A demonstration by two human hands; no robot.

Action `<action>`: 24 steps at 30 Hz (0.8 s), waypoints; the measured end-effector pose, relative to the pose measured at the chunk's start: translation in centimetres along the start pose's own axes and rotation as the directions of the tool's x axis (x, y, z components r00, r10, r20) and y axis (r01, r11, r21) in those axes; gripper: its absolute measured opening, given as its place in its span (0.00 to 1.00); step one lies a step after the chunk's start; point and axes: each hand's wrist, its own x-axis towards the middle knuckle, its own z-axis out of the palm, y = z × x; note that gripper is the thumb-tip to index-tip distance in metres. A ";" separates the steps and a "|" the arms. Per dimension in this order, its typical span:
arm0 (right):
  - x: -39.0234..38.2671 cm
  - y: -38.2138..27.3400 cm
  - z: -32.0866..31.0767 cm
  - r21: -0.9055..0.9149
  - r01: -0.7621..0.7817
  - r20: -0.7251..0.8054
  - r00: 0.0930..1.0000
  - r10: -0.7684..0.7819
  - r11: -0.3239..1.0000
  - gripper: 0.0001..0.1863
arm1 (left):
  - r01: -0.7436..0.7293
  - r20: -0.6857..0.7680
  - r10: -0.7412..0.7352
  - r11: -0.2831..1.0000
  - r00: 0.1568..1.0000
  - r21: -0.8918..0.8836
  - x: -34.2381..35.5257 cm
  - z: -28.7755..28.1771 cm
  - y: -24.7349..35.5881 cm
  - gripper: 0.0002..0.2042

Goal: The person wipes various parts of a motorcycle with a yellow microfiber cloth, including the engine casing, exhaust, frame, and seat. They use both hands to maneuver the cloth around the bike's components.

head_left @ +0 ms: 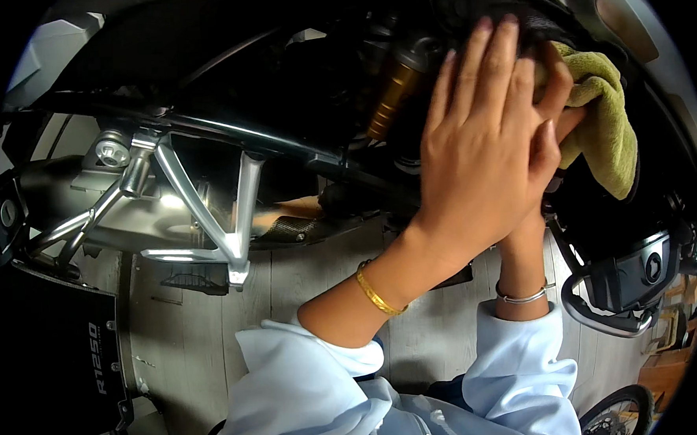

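Pale grey plank floor below, soft yellow-green plush cloth at the right hand

Head view: above the planks stands a dark motorcycle, with a silver angular metal bracket at left and a gold cylindrical strut near the middle. The bunched cloth is at upper right, just right of the right hand's fingers. Its long axis runs roughly up and down, a rounded loose fold hanging toward the lower right. The right hand, with a thin silver bangle, is the nearer one; its visible fingers seem clamped on the cloth, though most of that grip is hidden. In front crosses the left hand, a gold band bracelet at its wrist: fingers straight, slightly apart, pointing up. Its palm faces away, so I cannot tell whether it presses on anything.
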 end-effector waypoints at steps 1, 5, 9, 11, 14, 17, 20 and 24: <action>-0.1 0.1 -0.1 -0.042 0.032 0.045 0.999 -0.030 0.999 0.24 | -0.002 -0.006 0.002 1.000 1.000 0.016 -0.5 -0.2 -0.1 0.24; -1.9 -0.5 -0.4 -0.206 0.200 0.152 0.974 -0.171 0.958 0.20 | 0.031 0.025 -0.033 0.997 0.999 0.076 -3.3 -0.8 -0.9 0.27; -4.5 -2.1 -0.9 0.380 -0.118 0.391 0.919 -0.043 0.917 0.21 | 0.128 0.015 -0.129 0.991 0.992 0.030 -6.1 -1.9 -2.4 0.32; -5.8 -2.3 -1.1 0.443 -0.267 0.465 0.885 0.035 0.856 0.22 | 0.163 0.056 -0.165 0.986 0.985 0.037 -7.5 -2.5 -2.4 0.33; -8.4 -2.6 -2.0 0.290 -0.167 0.377 0.925 0.048 0.942 0.23 | 0.179 0.120 -0.186 0.982 0.975 0.064 -9.5 -2.3 -1.1 0.33; -11.0 -2.2 -2.5 0.171 -0.116 0.312 0.948 0.058 0.978 0.23 | 0.163 0.221 -0.169 0.986 0.960 0.044 -11.5 -1.8 0.4 0.33; -13.8 -1.7 -3.4 0.086 -0.140 0.342 0.934 0.103 0.986 0.23 | 0.208 0.257 -0.205 0.978 0.944 0.018 -13.7 -1.0 1.5 0.32; -16.6 -1.6 -4.3 -0.038 -0.159 0.423 0.892 0.160 0.987 0.24 | 0.226 0.341 -0.224 0.974 0.913 0.035 -16.5 -0.6 2.0 0.33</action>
